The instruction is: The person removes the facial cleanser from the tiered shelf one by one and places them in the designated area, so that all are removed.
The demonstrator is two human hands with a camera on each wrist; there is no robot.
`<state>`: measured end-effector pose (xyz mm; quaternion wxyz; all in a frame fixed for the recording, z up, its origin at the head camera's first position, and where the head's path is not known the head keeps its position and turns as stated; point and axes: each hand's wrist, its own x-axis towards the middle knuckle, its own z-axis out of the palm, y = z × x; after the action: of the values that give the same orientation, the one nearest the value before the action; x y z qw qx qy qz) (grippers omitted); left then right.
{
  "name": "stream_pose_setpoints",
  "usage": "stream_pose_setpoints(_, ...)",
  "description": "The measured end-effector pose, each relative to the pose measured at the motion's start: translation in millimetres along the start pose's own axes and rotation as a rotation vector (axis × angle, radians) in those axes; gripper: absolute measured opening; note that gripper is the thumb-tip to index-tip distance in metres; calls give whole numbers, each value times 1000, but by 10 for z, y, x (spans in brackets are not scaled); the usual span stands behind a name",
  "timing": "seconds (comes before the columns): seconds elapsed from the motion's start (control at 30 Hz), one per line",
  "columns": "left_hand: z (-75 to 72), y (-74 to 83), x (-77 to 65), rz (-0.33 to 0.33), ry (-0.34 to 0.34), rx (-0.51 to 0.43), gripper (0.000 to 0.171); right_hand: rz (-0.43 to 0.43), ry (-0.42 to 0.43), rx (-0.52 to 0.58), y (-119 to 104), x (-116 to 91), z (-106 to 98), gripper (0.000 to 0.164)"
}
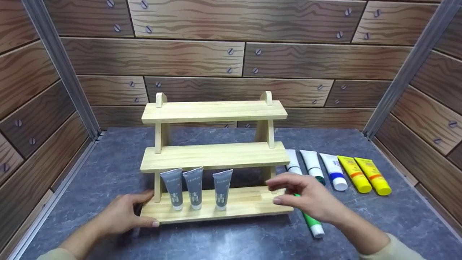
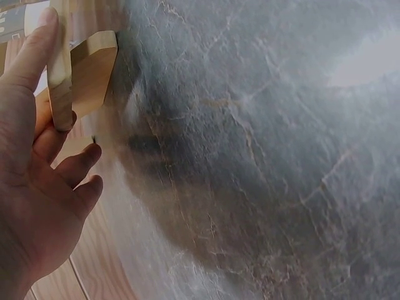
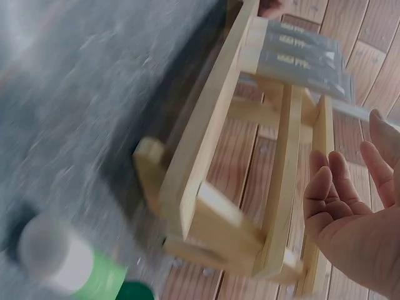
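A three-tier wooden display rack (image 1: pixel 220 156) stands on the dark marbled table. My left hand (image 1: pixel 119 213) grips the left end of its bottom shelf (image 2: pixel 60 75), thumb along the front edge and fingers round the far side. Three grey squeeze tubes (image 1: pixel 194 188) stand cap-down on that shelf; two are close together at the left, and the third is nearer the middle. My right hand (image 1: pixel 308 196) hovers by the shelf's right end, fingers loosely bent with nothing between them and the thumb. Beneath it lies a green tube (image 1: pixel 312 221) with a white cap, partly hidden by the hand.
To the right of the rack lie white tubes (image 1: pixel 309 159) with dark green caps, a white tube (image 1: pixel 331 168) with a blue band, and two yellow tubes (image 1: pixel 355 174). Wood-patterned panels (image 1: pixel 195 57) enclose the table at the back and sides.
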<state>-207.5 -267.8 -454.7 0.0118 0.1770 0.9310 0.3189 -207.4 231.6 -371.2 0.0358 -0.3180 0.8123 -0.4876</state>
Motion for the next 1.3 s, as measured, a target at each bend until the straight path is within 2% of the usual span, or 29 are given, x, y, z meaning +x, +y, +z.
stream_pose_setpoints(0.13,-5,4,13,-2,-4,-4,103,-76,-21,47,-21,137,144,37)
stream_pose_setpoints(0.37,-15,-1,20,0,-5,-7,103,-102,-66,92,-30,361,353,36)
stream_pose_setpoints(0.57,-20,13,7,-4,-2,-14,102,-80,-88,144,-5,481,476,37)
stream_pose_setpoints(0.8,-16,15,15,21,9,11,100,-77,-121,189,39,551,587,36)
stream_pose_setpoints(1.17,0,-4,4,24,-3,-1,99,41,-164,144,94,613,714,31)
stream_pose_setpoints(1.3,0,-14,0,27,0,3,98,28,-187,163,142,648,764,32)
